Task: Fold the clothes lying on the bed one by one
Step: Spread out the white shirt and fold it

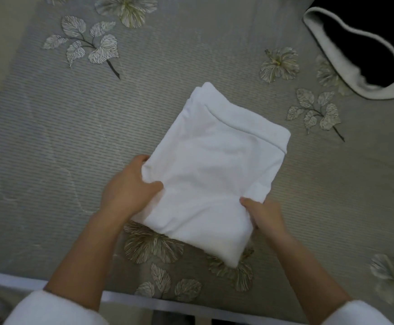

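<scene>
No legible text anywhere.

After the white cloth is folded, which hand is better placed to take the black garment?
Probably the right hand: the black garment lies far right on the bed, on its side. The left hand is farther, and both grip the white cloth.

bedspread [50, 137]: grey-beige, ribbed, lying flat | pattern: pale leaf sprig [88, 43] upper left, pale flower [279, 64] upper right, brown-outlined flower [151, 245] near the front edge | white strip [10, 279]: runs along the front edge | black item with thick white fleecy border [367, 43]: top right corner, on the bedspread, kind unclear
</scene>
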